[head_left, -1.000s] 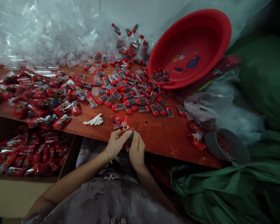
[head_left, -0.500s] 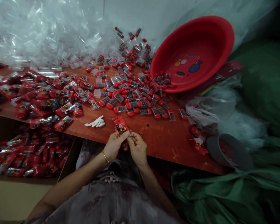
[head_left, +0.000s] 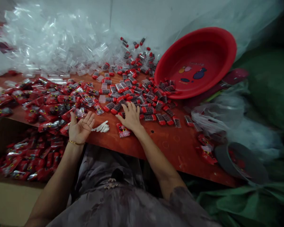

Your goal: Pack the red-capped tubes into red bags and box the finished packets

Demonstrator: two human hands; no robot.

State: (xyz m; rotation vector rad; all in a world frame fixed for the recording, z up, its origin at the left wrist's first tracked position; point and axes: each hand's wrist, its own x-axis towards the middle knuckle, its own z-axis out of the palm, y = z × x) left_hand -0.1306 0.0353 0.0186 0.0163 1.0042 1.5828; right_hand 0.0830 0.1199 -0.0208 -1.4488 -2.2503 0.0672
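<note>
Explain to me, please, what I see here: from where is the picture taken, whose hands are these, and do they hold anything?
There is no machine, only one person's two bare hands. The camera sits on the person's head, looking forward and down. The left hand is open, palm up, with nothing visible in it. The right hand is at the small red-capped containers; whether it grips one is hidden. The table also bears a red packet, some white pieces and many wrapped packets.
</note>
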